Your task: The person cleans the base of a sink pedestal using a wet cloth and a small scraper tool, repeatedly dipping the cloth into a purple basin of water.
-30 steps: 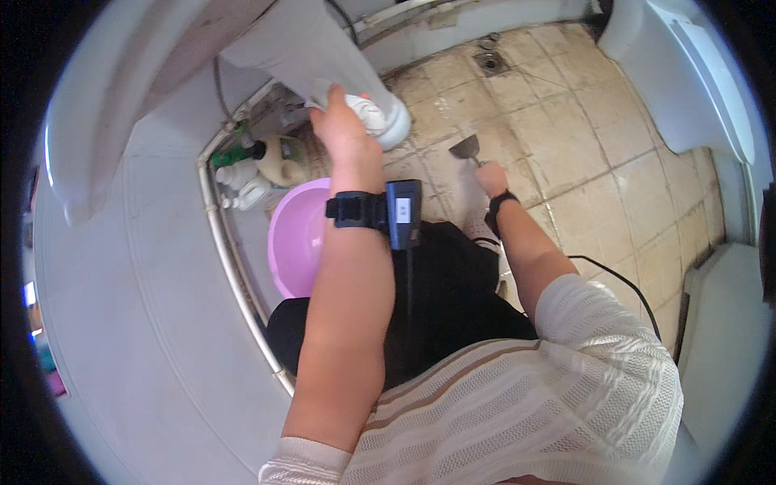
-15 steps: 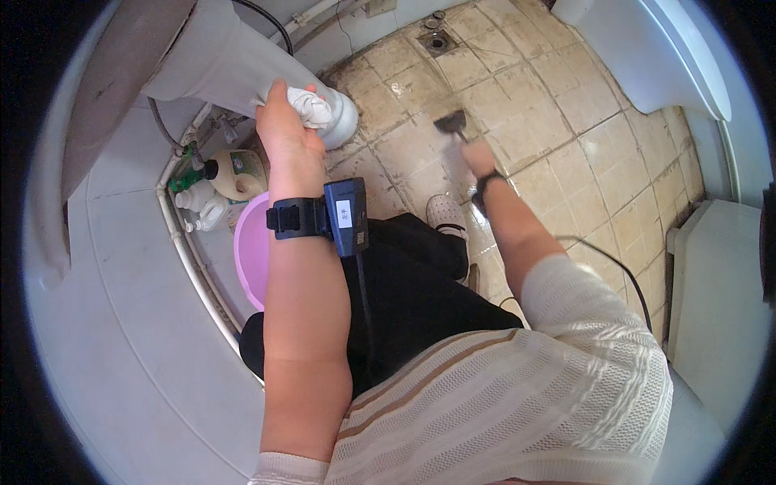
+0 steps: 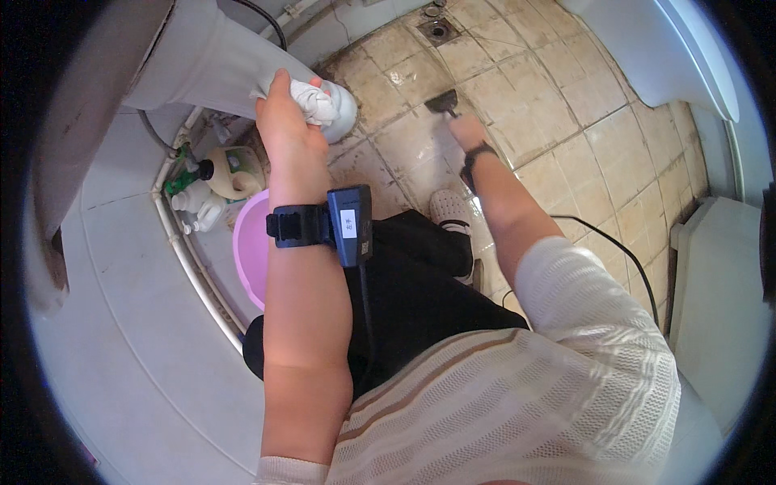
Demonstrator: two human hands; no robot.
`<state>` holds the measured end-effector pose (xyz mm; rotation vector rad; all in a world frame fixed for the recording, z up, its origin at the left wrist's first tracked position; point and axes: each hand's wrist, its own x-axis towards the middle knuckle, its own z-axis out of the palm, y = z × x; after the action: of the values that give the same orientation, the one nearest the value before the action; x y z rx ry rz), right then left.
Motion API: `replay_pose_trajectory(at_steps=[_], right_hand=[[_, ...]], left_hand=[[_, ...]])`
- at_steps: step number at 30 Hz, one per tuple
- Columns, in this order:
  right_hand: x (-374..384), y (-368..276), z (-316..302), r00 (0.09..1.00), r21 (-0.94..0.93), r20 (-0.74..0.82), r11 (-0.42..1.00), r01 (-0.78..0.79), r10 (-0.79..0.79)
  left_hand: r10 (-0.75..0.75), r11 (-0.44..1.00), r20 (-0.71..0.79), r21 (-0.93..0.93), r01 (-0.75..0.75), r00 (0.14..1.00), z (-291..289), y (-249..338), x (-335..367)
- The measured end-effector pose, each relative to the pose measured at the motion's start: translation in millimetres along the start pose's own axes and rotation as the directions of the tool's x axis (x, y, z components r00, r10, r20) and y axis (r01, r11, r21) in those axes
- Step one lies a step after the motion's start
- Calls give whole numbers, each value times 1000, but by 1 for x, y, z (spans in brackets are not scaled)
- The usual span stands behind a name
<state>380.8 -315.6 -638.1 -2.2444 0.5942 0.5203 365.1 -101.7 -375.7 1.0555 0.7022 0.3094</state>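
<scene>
Seen from above, at 11 o'clock, the left hand (image 3: 288, 121) curls its fingers around a crumpled white cloth (image 3: 315, 103), beside a white pedestal (image 3: 234, 69) whose top is cut off by the upper edge. Most of those fingers are hidden behind palm and cloth. At 1 o'clock, the right hand (image 3: 466, 131) is closed around the handle of a dark, flat-bladed scraper (image 3: 442, 101); the fist covers nearly all the handle. The blade seems to rest on the grimy beige tile floor (image 3: 537, 101), though contact is hard to make out. At 9 o'clock, a pink basin (image 3: 252, 250) is partly hidden by the left forearm. Above it, towards 10 o'clock, bottles (image 3: 236, 171) crowd together, overlapping.
</scene>
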Motion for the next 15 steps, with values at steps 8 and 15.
replay_pose_trajectory(at_steps=[8,15], right_hand=[[-12,46,5,996,-91,84,996,0,7],[15,12,-4,999,-58,33,998,-1,2]], left_hand=[[60,997,32,-59,-58,998,-9,0,5],[14,1000,19,-9,-14,1000,-2,-4,2]])
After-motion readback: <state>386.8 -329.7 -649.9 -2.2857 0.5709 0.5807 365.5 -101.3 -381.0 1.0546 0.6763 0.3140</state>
